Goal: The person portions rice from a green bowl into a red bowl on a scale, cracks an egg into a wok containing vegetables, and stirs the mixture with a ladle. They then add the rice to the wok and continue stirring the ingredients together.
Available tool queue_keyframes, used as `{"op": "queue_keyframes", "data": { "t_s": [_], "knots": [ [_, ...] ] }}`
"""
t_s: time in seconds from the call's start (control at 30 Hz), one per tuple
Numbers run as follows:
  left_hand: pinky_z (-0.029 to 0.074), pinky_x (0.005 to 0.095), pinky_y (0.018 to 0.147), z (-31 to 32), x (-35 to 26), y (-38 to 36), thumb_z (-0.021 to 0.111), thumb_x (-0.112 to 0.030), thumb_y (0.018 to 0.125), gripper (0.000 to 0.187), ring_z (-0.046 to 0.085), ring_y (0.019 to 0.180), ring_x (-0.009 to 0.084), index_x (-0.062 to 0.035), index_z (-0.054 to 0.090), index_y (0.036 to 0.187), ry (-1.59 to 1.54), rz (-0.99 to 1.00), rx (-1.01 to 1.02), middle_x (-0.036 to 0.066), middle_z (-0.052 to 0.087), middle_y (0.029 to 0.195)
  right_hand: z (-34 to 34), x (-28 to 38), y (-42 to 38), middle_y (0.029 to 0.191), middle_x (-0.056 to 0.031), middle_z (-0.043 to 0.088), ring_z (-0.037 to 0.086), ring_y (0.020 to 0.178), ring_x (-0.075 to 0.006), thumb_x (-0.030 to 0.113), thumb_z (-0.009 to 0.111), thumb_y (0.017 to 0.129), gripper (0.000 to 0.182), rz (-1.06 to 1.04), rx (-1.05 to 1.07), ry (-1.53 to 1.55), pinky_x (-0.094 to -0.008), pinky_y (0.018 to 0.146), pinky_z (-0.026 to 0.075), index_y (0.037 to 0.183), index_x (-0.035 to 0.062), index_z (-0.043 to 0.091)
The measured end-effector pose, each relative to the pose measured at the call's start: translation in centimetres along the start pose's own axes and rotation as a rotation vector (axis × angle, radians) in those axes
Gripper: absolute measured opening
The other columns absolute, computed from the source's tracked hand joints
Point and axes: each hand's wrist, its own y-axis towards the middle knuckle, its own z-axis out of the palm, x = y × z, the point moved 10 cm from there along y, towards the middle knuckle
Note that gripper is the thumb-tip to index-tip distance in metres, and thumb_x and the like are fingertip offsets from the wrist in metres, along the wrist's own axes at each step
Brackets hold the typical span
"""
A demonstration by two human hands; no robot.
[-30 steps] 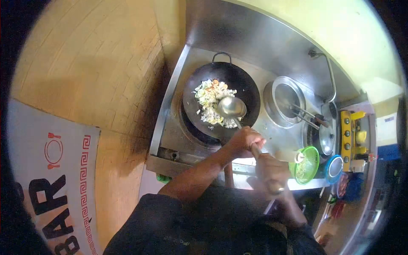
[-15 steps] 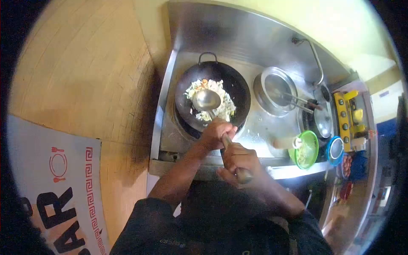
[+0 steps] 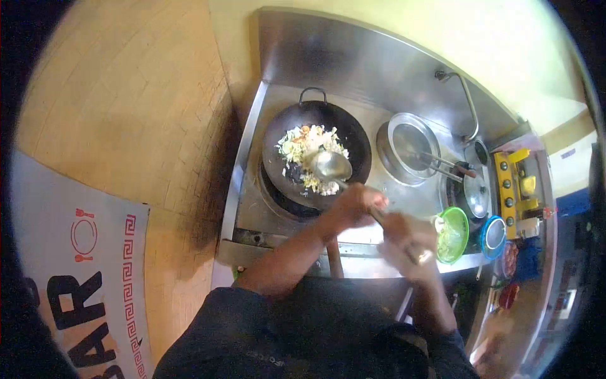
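Observation:
A dark wok (image 3: 284,170) sits on the stove with chopped pale vegetables and bits of orange (image 3: 297,145) in it. The bowl of a metal ladle (image 3: 332,165) rests over the right part of this food. My left hand (image 3: 356,205) is closed around the ladle's shaft, near the wok's front right rim. Further back, my right hand (image 3: 409,243) grips the handle's end and is smeared by motion. Below my left forearm, the wok's brown handle (image 3: 334,260) points toward me.
A steel pot (image 3: 384,148) stands right of the wok, with utensil handles across it. Beyond are a lidded pan (image 3: 475,192), a green basket (image 3: 464,218), a blue-rimmed strainer (image 3: 494,235) and a yellow rack (image 3: 505,167). A tap (image 3: 469,104) rises behind. A printed banner (image 3: 88,278) hangs left.
The ladle's bowl has shifted right and toward me across the food. Both hands have moved right with the handle, uncovering the wok's own handle. The view has shifted slightly.

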Motion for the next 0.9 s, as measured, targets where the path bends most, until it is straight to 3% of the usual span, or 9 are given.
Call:
{"op": "queue_keyframes", "data": {
  "t_s": [0.17,0.27,0.33,0.4,0.53,0.6,0.73,0.83,0.9],
  "knots": [
    [0.035,0.0454,0.05,0.8,2.2,-1.9,0.061,-0.021,0.082,0.033,0.048,0.05,0.0348,-0.0045,0.049,0.056,0.155,0.016,-0.032,0.014,0.045,0.051,2.1,-1.9,-2.4,0.063,-0.0058,0.052,0.053,0.062,-0.0212,-0.004,0.07,0.065,0.027,0.094,0.043,-0.019,-0.0333,0.061,0.043,0.06,0.0066,0.046],
    [0.042,0.0445,0.054,0.4,-1.3,-2.5,0.06,-0.024,0.082,0.028,0.056,0.056,0.0316,-0.0055,0.053,0.063,0.247,-0.031,0.016,0.013,0.053,0.057,2.0,-1.4,-2.0,0.063,-0.0056,0.052,0.053,0.062,-0.0216,-0.005,0.069,0.065,0.027,0.116,0.068,-0.007,-0.0335,0.061,0.042,0.06,0.0066,0.045],
    [0.04,0.0412,0.048,-0.9,0.2,-3.9,0.063,-0.024,0.08,0.029,0.053,0.046,0.0252,-0.0097,0.05,0.059,0.066,0.017,-0.111,0.007,0.051,0.052,3.5,-1.8,-2.8,0.064,-0.0057,0.053,0.054,0.064,-0.0218,-0.006,0.068,0.066,0.026,0.102,0.136,0.029,-0.0335,0.062,0.042,0.06,0.0069,0.046],
    [0.04,0.0411,0.047,-1.3,-0.8,-3.2,0.063,-0.022,0.079,0.029,0.051,0.043,0.0267,-0.0099,0.049,0.057,0.284,0.111,-0.11,0.007,0.049,0.05,2.7,-1.1,-1.8,0.066,-0.0063,0.054,0.055,0.066,-0.0225,-0.005,0.069,0.067,0.024,0.07,0.102,0.08,-0.0339,0.063,0.043,0.062,0.0072,0.049],
    [0.039,0.0432,0.051,-0.1,-3.9,-4.2,0.061,-0.019,0.08,0.031,0.052,0.049,0.0308,-0.0096,0.046,0.054,0.288,-0.064,-0.041,0.009,0.049,0.052,2.2,3.1,-1.6,0.066,-0.0072,0.054,0.056,0.067,-0.0247,-0.004,0.069,0.067,0.022,0.131,0.169,0.017,-0.0357,0.067,0.046,0.064,0.0069,0.051],
    [0.04,0.0441,0.051,0.2,-0.8,-5.2,0.06,-0.018,0.08,0.031,0.052,0.049,0.0316,-0.009,0.046,0.054,0.228,0.057,-0.071,0.011,0.048,0.052,3.9,0.4,-2.9,0.067,-0.0075,0.054,0.055,0.065,-0.0245,-0.005,0.069,0.067,0.023,0.147,0.193,-0.094,-0.0354,0.068,0.046,0.063,0.0066,0.05],
    [0.041,0.0448,0.052,-1.4,0.5,-1.1,0.059,-0.018,0.08,0.029,0.052,0.052,0.0342,-0.0069,0.047,0.056,0.224,0.031,-0.031,0.013,0.048,0.054,1.4,-0.3,-0.2,0.069,-0.0078,0.055,0.053,0.061,-0.0231,-0.004,0.07,0.068,0.025,0.064,0.068,0.05,-0.0331,0.063,0.044,0.062,0.0058,0.048],
    [0.041,0.0445,0.056,-2.6,2.5,1.4,0.059,-0.018,0.082,0.029,0.053,0.058,0.0358,-0.0047,0.048,0.059,0.239,-0.024,-0.072,0.016,0.048,0.057,1.5,-1.8,1.4,0.065,-0.0067,0.051,0.05,0.058,-0.0173,-0.009,0.068,0.067,0.028,-0.031,0.065,-0.074,-0.0336,0.057,0.041,0.061,0.0049,0.045],
    [0.037,0.0436,0.052,-1.3,2.6,-0.4,0.058,-0.019,0.082,0.031,0.049,0.052,0.0336,-0.0052,0.045,0.058,0.103,0.123,-0.056,0.015,0.044,0.054,2.1,-5.0,-0.3,0.065,-0.0063,0.052,0.05,0.057,-0.0169,-0.007,0.068,0.069,0.03,0.09,0.012,-0.031,-0.0323,0.059,0.042,0.06,0.0062,0.043]
  ]
}}
